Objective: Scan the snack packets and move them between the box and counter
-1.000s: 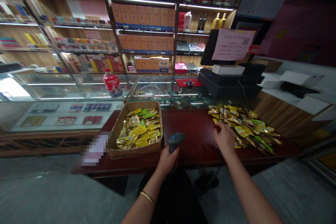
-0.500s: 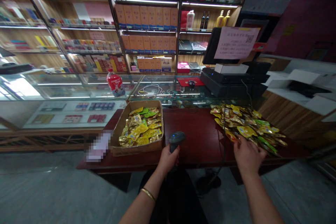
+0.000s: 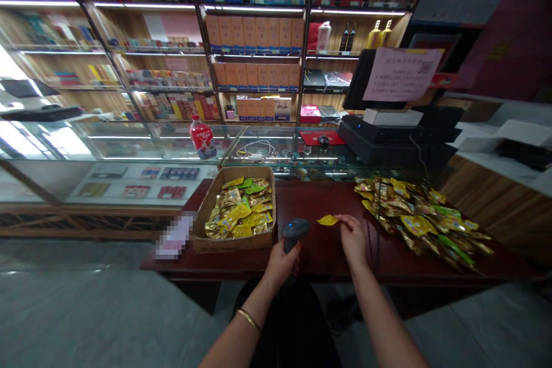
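My left hand (image 3: 282, 263) is wrapped round the handle of a dark grey barcode scanner (image 3: 295, 228), held at the table's front edge. Pinched in the fingers of my right hand (image 3: 353, 237) is a small yellow snack packet (image 3: 328, 220), just right of the scanner's head. To the left stands a cardboard box (image 3: 210, 192) with many yellow, gold and green packets (image 3: 241, 213) in it. A loose pile of similar packets (image 3: 418, 218) lies on the right part of the table, beyond my right hand.
The dark red table (image 3: 302, 198) borders a glass counter (image 3: 276, 152). On the counter are a red bottle (image 3: 202, 138), a white cable, a mouse (image 3: 323, 140) and a monitor (image 3: 360, 80). A cable hangs near my right arm. A blurred-out item (image 3: 175, 236) lies left of the box.
My right hand has moved left from the pile, with a yellow packet in its fingers. My left hand still holds the scanner. The view has turned slightly left.
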{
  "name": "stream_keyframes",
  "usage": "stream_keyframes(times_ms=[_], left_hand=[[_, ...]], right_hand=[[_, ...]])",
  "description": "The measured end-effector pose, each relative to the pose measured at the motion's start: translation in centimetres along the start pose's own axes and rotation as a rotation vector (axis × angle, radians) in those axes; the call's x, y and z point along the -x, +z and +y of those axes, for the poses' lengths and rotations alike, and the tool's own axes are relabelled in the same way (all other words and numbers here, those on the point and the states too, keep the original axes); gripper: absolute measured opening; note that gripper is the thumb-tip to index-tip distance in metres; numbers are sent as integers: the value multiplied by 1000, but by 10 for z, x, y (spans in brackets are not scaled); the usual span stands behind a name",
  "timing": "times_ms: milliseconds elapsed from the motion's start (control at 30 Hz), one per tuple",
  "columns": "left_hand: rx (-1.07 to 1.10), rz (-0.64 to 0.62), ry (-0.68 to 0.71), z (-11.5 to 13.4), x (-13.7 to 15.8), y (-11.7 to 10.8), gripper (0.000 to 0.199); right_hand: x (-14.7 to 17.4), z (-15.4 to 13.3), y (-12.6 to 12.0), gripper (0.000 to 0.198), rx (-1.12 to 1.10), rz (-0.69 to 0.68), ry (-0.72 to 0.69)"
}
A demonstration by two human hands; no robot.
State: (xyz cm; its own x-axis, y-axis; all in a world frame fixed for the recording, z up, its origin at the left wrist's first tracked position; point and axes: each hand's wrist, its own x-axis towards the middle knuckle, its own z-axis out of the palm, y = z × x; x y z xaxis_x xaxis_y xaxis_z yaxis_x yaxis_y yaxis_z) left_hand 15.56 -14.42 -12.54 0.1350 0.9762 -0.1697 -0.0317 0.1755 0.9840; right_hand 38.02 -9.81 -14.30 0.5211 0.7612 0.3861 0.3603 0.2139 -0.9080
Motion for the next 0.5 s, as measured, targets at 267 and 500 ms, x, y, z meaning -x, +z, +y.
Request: stream_keyframes(times_ms=[267,500], left_hand=[[-29,-4,-18,-3,-3,-1,49],[-5,-21,-26,-3,0,-1,46]], right_hand=[[6,32,20,25,33,-79,172],[11,22,26,35,10,-101,102]])
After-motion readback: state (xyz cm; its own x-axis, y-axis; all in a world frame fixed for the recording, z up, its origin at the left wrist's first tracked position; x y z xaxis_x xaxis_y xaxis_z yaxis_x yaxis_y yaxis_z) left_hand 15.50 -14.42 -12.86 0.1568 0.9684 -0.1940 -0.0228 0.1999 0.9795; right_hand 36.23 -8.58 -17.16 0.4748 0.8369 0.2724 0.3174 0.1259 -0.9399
